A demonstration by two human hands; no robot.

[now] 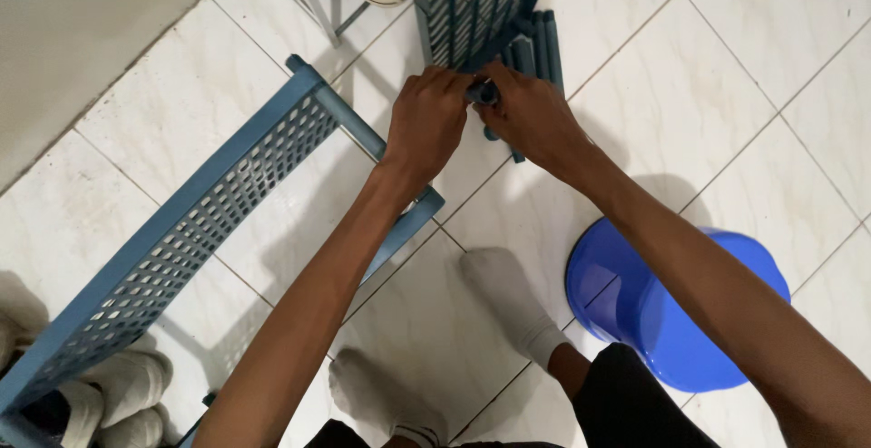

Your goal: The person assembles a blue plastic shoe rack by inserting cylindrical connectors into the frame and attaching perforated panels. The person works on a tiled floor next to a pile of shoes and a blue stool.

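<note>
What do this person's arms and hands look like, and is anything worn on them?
Both arms are bare from the hands to the picture's edge: no sleeves, gloves, watch or rings show. The left hand and right hand are bare too. Lower down, light socks and dark clothing at the legs show.

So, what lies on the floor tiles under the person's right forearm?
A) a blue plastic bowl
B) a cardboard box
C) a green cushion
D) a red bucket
A: a round blue plastic bowl sits on the white tiles beneath the right forearm, beside a socked foot.
</note>
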